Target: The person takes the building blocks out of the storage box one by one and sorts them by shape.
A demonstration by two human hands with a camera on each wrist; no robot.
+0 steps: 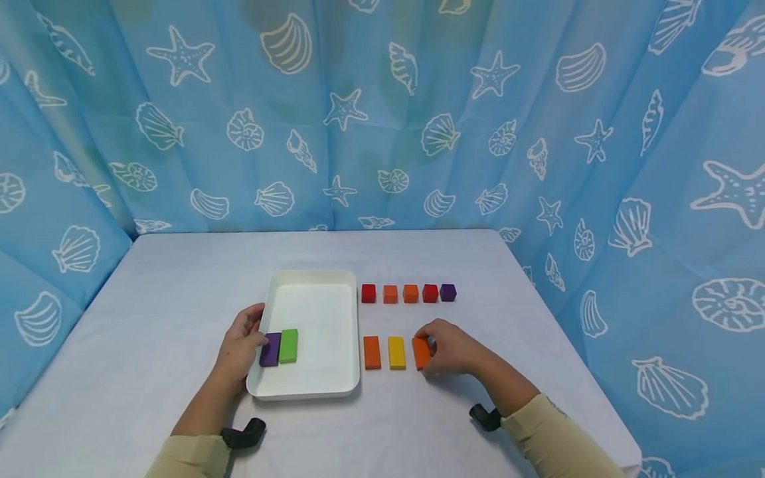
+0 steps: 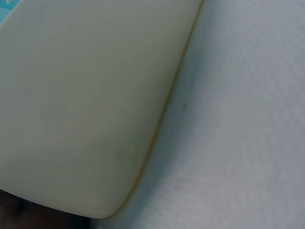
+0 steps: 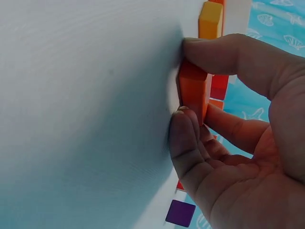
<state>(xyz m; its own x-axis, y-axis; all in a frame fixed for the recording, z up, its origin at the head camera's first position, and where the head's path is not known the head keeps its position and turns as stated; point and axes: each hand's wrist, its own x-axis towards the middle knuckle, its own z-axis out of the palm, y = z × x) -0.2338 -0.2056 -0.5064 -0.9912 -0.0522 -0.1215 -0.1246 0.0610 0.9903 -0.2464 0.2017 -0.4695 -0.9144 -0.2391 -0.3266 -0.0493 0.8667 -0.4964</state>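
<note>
My left hand (image 1: 238, 345) grips the left side of a white tray (image 1: 325, 392), thumb over the rim and close to a purple block (image 1: 271, 350). Whether the thumb touches that block, I cannot tell. Beside the purple block in the tray lies a green block (image 1: 289, 346). To the right of the tray, my right hand (image 1: 451, 348) pinches an orange block (image 3: 193, 88) between thumb and fingers, low at the table surface. A yellow block (image 1: 397, 353) and another orange block (image 1: 372, 352) lie between that hand and the tray.
Behind the rectangular blocks runs a row of small cubes: a red cube (image 1: 368, 293), orange ones, another red, and a purple cube (image 1: 448, 293) at the right end. A white cloth (image 1: 179, 279) covers the table. Blue shell-print curtains (image 1: 382, 153) stand behind and at the sides.
</note>
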